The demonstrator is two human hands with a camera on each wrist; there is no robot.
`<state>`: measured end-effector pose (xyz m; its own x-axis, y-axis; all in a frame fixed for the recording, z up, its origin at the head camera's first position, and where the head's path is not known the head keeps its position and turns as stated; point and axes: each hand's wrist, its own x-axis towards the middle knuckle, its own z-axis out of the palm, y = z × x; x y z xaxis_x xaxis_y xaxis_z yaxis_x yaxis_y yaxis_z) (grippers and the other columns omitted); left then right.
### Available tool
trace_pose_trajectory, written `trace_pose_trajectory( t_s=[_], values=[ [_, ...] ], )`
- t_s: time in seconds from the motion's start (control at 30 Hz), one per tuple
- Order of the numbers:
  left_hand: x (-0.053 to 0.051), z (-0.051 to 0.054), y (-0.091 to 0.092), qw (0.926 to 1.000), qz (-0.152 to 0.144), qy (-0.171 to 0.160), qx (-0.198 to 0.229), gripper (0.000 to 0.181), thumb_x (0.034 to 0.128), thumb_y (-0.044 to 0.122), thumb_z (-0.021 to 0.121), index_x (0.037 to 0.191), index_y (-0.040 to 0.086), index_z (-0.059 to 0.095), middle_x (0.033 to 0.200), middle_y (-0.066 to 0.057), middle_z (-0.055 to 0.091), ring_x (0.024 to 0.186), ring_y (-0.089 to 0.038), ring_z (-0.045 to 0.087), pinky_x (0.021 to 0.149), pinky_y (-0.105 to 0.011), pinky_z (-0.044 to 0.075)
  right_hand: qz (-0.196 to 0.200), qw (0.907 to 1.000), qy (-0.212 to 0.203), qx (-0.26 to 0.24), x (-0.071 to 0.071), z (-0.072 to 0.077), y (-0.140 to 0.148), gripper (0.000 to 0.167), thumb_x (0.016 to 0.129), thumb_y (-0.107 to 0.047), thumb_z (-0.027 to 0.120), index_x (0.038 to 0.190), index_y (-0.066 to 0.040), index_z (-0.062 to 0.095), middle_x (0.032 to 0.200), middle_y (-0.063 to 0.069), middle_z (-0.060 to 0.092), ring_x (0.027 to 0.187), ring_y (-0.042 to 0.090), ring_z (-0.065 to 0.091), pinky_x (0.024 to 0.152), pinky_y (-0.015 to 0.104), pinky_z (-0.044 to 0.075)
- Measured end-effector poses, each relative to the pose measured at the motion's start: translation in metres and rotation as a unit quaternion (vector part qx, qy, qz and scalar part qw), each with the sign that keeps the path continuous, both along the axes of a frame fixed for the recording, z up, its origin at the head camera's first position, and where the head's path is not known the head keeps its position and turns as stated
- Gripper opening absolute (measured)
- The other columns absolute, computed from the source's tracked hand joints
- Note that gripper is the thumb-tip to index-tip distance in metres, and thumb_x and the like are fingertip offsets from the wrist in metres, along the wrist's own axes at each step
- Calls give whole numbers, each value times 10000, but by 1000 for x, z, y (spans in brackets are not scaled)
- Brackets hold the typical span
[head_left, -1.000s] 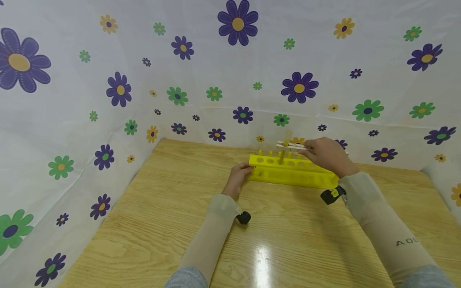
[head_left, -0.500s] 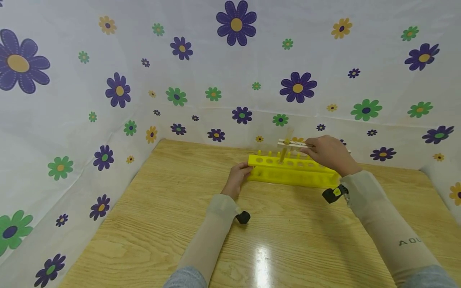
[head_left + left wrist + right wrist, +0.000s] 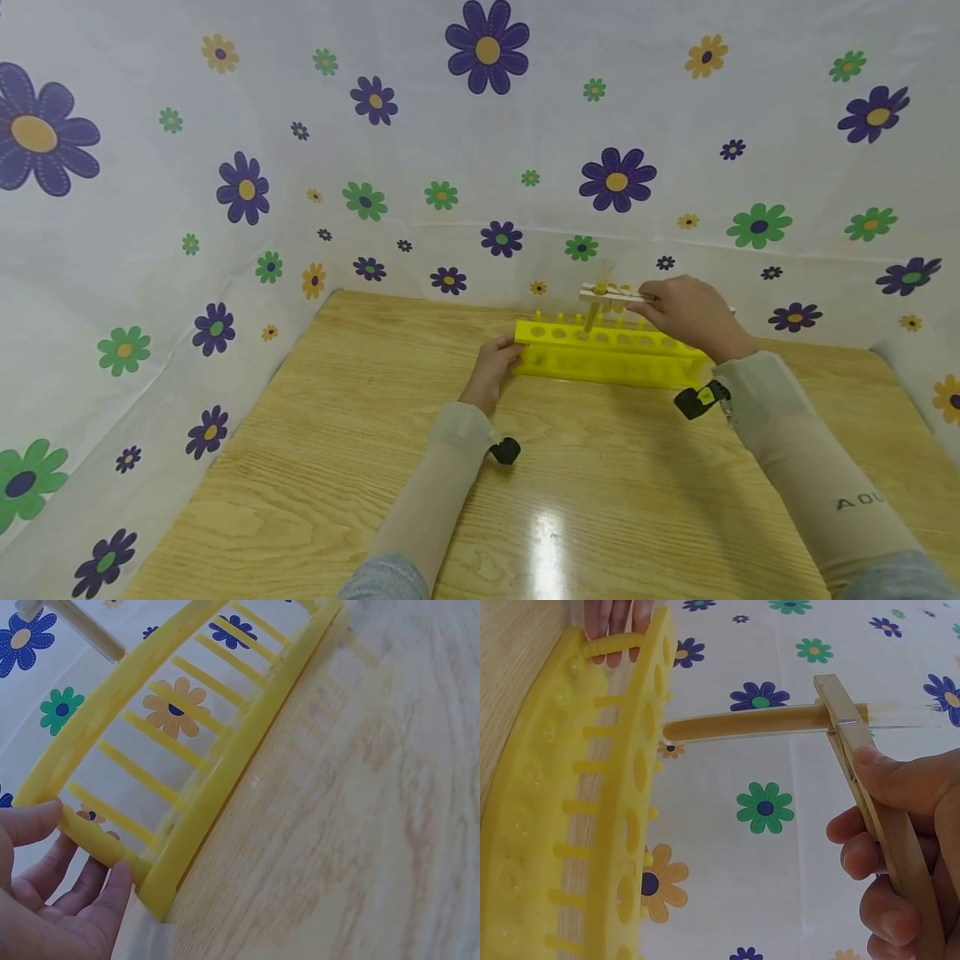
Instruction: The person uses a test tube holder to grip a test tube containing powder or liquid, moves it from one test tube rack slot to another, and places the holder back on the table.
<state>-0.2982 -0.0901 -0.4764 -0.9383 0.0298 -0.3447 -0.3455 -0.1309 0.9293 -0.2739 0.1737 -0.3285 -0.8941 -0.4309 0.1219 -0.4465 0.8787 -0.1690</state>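
Note:
A yellow test tube rack point(image 3: 615, 367) stands on the table near the back wall. My left hand point(image 3: 491, 371) grips its left end; in the left wrist view thumb and fingers point(image 3: 120, 889) close round the end post. My right hand point(image 3: 690, 317) holds a wooden test tube clamp point(image 3: 847, 724), which pinches a glass test tube point(image 3: 750, 724) holding yellowish-brown liquid. The tube's rounded bottom is just above the rack's top row of holes, apart from it in the right wrist view. In the head view the tube leans slightly, its top to the right.
The wood-grain table point(image 3: 337, 467) spreads in front of the rack. Behind it hangs a white cloth point(image 3: 420, 150) with printed flowers, close to the rack's back. Pegs point(image 3: 558, 317) stick up along the rack's rear edge.
My right hand has risen slightly and moved right, lifting the clamped test tube out of the rack's hole. My left hand has stayed on the rack's end.

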Motion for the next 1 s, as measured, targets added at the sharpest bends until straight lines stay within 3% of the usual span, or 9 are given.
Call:
trace_pose_trajectory(
  t_s=[0.17, 0.5, 1.0],
  values=[
    [-1, 0, 0, 10000, -7, 32, 7, 322, 950, 82, 523, 1264, 25, 570, 1339, -105, 526, 1206, -213, 495, 1050, -344, 426, -42, 10000, 34, 40, 0, 3, 2, 319, 936, -276, 575, 1016, 18, 666, 801, 115, 695, 604, 166, 540, 667, 391, 550],
    [0, -3, -1, 9998, -121, 116, 76, 318, 965, 87, 500, 1267, 6, 558, 1341, -128, 523, 1202, -220, 498, 1051, -356, 427, -104, 9999, 108, 46, 5, 9, 14, 276, 933, -263, 579, 927, 0, 663, 722, 85, 668, 553, 150, 485, 572, 332, 499],
    [-1, -8, -1, 9998, -20, 153, 110, 304, 961, 96, 511, 1247, 16, 575, 1266, -111, 551, 1054, -166, 517, 1026, -345, 452, -203, 9992, 345, 72, 10, 12, 41, 261, 934, -254, 580, 891, -5, 646, 670, 61, 637, 520, 140, 439, 505, 281, 404]
  ],
)
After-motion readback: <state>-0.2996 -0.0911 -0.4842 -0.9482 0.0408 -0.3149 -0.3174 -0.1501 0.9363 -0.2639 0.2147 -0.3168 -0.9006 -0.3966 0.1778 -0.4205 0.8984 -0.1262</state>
